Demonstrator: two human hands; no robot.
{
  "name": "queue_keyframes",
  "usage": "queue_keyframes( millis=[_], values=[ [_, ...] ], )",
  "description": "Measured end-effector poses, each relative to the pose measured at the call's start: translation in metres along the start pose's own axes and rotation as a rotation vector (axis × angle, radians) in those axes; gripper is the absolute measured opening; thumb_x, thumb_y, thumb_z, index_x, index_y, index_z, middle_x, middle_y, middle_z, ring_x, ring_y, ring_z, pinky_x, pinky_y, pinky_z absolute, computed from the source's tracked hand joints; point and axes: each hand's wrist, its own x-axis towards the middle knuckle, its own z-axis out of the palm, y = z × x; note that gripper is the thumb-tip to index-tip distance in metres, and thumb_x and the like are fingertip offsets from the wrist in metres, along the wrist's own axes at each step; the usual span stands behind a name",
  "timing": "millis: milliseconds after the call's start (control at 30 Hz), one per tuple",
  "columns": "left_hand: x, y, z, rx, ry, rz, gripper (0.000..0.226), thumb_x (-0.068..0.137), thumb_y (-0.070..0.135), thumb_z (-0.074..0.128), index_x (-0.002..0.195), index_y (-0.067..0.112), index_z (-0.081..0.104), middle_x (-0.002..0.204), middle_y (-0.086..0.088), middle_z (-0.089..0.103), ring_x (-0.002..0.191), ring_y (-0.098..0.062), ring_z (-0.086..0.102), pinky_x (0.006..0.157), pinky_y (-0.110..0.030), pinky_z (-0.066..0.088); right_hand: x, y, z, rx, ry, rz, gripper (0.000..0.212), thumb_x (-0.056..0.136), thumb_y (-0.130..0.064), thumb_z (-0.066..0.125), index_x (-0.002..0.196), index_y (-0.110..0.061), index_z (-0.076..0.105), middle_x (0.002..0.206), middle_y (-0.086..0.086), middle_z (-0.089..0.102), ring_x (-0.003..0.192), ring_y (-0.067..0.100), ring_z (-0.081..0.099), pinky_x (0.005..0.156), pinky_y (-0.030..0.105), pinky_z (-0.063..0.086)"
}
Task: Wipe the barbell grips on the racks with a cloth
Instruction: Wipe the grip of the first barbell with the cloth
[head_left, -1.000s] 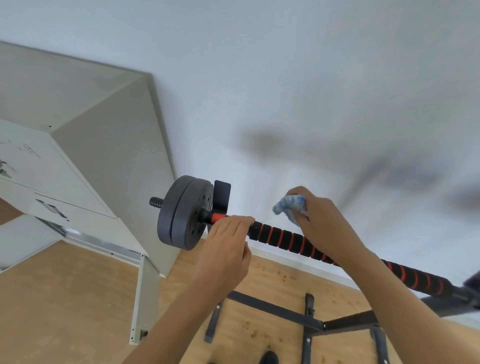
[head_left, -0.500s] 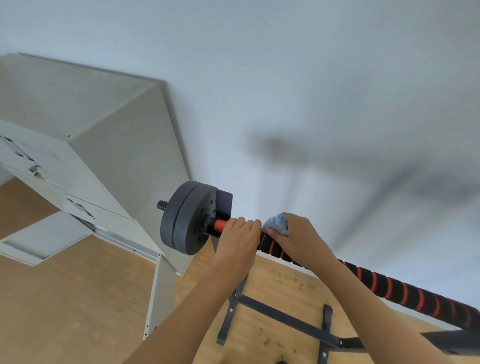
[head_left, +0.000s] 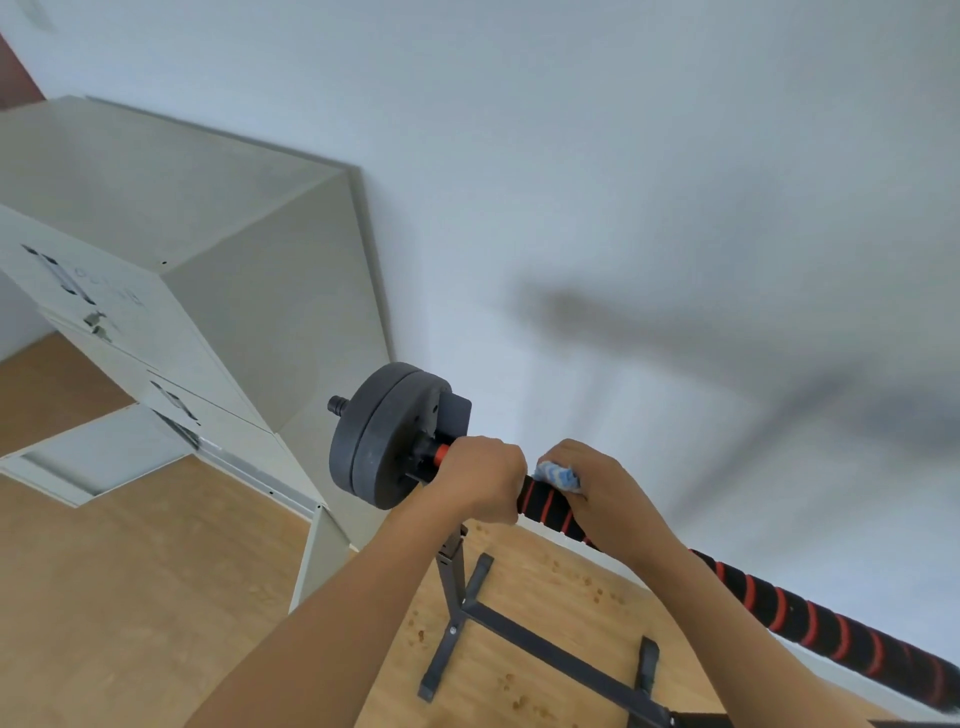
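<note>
A barbell lies on a black rack (head_left: 451, 566). Its grip (head_left: 810, 621) is black foam with red spiral stripes and runs down to the right. Dark weight plates (head_left: 384, 434) sit on its left end. My left hand (head_left: 480, 480) grips the bar just right of the plates, next to the orange collar. My right hand (head_left: 605, 493) holds a blue and white cloth (head_left: 558, 474) wrapped on the grip, close beside the left hand. The cloth mostly hides under my fingers.
A grey metal cabinet (head_left: 218, 291) stands at the left against the white wall (head_left: 623, 156). The rack's black base bars (head_left: 545, 652) spread over the wooden floor (head_left: 130, 597) below the bar.
My right hand slid the cloth left along the grip until it came beside my left hand. The view shifted down and left.
</note>
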Motion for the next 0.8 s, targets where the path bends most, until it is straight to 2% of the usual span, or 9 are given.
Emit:
queue_keyframes(
  millis=[100,167,233,400,533,600,667,767,800],
  values=[
    [-0.004,-0.002,0.01,-0.025,0.122,0.03,0.013,0.085,0.03,0.072,0.09,0.021,0.064,0.073,0.004,0.062,0.069,-0.017,0.062,0.071,-0.03,0.053,-0.001,0.001,-0.003,0.056,0.011,-0.029,0.027,0.095,0.002,0.049,0.11,-0.011,0.068,0.109,0.002,0.063,0.098,0.018,0.057,0.089,0.035,0.048],
    [-0.01,0.004,0.023,0.038,0.244,0.034,0.012,0.091,0.025,0.068,0.097,0.021,0.059,0.084,0.003,0.062,0.079,-0.019,0.057,0.079,-0.031,0.041,0.0,0.001,-0.002,0.049,0.001,-0.027,0.028,0.094,-0.001,0.048,0.111,-0.012,0.067,0.11,0.001,0.062,0.096,0.015,0.055,0.088,0.034,0.047],
    [-0.014,0.01,0.031,0.07,0.296,0.005,0.014,0.091,0.022,0.068,0.099,0.022,0.056,0.087,0.003,0.061,0.083,-0.02,0.055,0.079,-0.033,0.037,0.001,0.0,0.0,0.012,-0.004,-0.012,0.028,0.094,0.002,0.05,0.112,-0.013,0.066,0.111,0.0,0.061,0.095,0.011,0.052,0.089,0.034,0.047],
    [-0.01,0.01,0.014,0.126,0.194,0.01,0.006,0.089,0.026,0.065,0.087,0.023,0.06,0.065,0.006,0.046,0.066,-0.018,0.056,0.065,-0.03,0.036,0.002,0.002,0.004,-0.081,0.0,-0.011,0.031,0.088,-0.013,0.042,0.108,-0.011,0.066,0.107,-0.002,0.06,0.093,0.009,0.051,0.085,0.027,0.045],
    [-0.004,0.007,-0.004,0.109,0.059,0.063,0.015,0.085,0.027,0.07,0.089,0.021,0.057,0.068,0.004,0.05,0.06,-0.014,0.051,0.064,-0.028,0.047,0.013,0.001,0.011,-0.068,-0.003,0.151,0.017,0.096,-0.001,0.048,0.086,0.0,0.061,0.086,0.008,0.054,0.071,0.012,0.043,0.073,0.022,0.036],
    [0.001,0.005,-0.01,0.066,-0.023,0.09,0.019,0.083,0.029,0.072,0.093,0.02,0.059,0.071,0.004,0.054,0.061,-0.014,0.054,0.068,-0.029,0.054,0.013,0.002,0.012,-0.031,0.012,0.173,0.017,0.094,0.003,0.049,0.088,0.001,0.065,0.087,0.011,0.061,0.072,0.015,0.045,0.066,0.015,0.033],
    [0.0,0.0,-0.01,0.022,-0.069,0.095,0.025,0.082,0.035,0.074,0.098,0.02,0.061,0.074,0.004,0.059,0.066,-0.015,0.06,0.071,-0.031,0.058,0.011,0.007,0.014,-0.007,-0.026,0.168,0.017,0.095,0.002,0.05,0.092,0.001,0.067,0.094,0.014,0.064,0.077,0.02,0.048,0.068,0.014,0.034],
    [-0.014,-0.006,0.005,-0.024,0.106,0.075,0.032,0.085,0.041,0.073,0.107,0.023,0.058,0.083,0.005,0.065,0.074,-0.017,0.065,0.072,-0.034,0.059,0.013,0.015,0.021,-0.028,-0.089,0.177,0.014,0.099,0.0,0.05,0.101,-0.005,0.063,0.112,0.017,0.066,0.089,0.021,0.051,0.077,0.016,0.034],
    [-0.019,-0.005,0.011,-0.002,0.174,0.055,0.029,0.089,0.036,0.072,0.109,0.022,0.055,0.086,0.004,0.065,0.076,-0.018,0.064,0.071,-0.034,0.057,0.013,0.014,0.019,-0.012,-0.078,0.175,0.015,0.099,0.0,0.051,0.1,-0.006,0.064,0.111,0.013,0.066,0.089,0.017,0.053,0.078,0.017,0.036]
  ],
)
